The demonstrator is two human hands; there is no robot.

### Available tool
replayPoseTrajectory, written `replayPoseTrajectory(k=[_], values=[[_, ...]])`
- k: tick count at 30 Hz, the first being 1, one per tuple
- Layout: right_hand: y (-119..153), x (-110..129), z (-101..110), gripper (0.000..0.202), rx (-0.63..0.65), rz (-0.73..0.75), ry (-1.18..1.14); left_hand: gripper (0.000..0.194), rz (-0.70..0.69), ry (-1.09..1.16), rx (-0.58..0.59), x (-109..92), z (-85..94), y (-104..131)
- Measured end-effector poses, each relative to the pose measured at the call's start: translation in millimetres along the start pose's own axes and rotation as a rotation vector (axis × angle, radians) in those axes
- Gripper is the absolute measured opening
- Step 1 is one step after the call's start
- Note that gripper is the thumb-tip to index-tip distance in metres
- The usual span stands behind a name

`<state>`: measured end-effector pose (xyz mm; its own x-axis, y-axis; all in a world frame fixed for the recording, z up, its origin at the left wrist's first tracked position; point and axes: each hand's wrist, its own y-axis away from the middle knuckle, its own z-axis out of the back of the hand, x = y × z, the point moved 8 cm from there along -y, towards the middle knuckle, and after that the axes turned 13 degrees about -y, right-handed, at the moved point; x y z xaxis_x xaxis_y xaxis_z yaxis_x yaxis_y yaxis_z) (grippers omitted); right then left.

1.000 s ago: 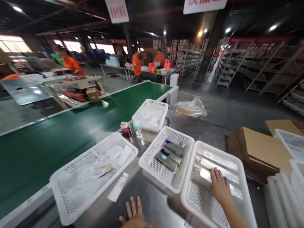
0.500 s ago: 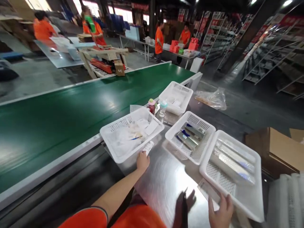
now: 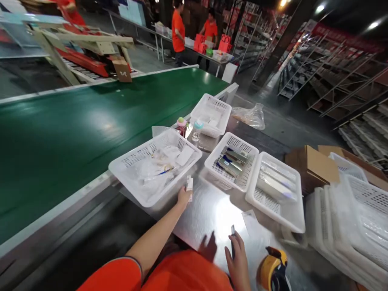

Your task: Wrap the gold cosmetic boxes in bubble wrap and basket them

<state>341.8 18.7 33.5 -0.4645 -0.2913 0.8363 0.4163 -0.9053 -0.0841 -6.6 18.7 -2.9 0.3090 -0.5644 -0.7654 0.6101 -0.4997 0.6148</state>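
My left hand [image 3: 184, 196] is closed on a small white box [image 3: 189, 187] beside the near edge of a white basket [image 3: 121, 169] of clear plastic bags. Lower right, my right hand [image 3: 238, 258] is over the metal table [image 3: 209, 202], its fingers around a thin dark tool [image 3: 233, 241] that looks like a utility knife. A yellow tape dispenser [image 3: 271, 268] lies to the right of that hand. A flat clear bag [image 3: 251, 221] rests on the table beyond it. Silver packages [image 3: 232, 163] lie in the middle basket, and long wrapped packages [image 3: 277, 180] in the right one.
A green conveyor belt [image 3: 91, 121] runs along the left. Two drink bottles [image 3: 196, 131] and another white basket [image 3: 212, 111] stand at the back of the table. Stacked baskets [image 3: 327, 218] and cardboard boxes [image 3: 318, 165] are at the right. People in orange are farther off.
The view has swung right, bringing the tape dispenser and stacked baskets into sight. My right hand has moved from beside the right basket to the dark tool. My left hand still holds the small box.
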Motion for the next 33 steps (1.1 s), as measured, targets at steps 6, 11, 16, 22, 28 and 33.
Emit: replayPoseTrajectory(k=[6,11,16,22,28,33], values=[[-35,37,-16,0.038,0.032,-0.017,-0.137,0.027,0.069,0.249,0.312,19,-26.5,86],[-57,8,1,0.047,-0.152,-0.215,0.223,0.046,-0.049,0.266,0.276,6,-10.6,124],[-42,-58,14,0.055,-0.074,-0.483,0.426,0.047,-0.078,0.231,0.24,-1,5.0,132],[-34,-62,-6,0.054,-0.002,-0.463,0.447,0.042,-0.011,0.124,0.153,43,14.1,105],[-31,-36,-46,0.063,0.236,-0.254,0.56,0.028,0.101,0.016,0.094,95,28.4,93],[-42,-33,-56,0.05,0.254,-0.28,0.235,0.025,0.123,-0.011,0.046,107,35.8,88]])
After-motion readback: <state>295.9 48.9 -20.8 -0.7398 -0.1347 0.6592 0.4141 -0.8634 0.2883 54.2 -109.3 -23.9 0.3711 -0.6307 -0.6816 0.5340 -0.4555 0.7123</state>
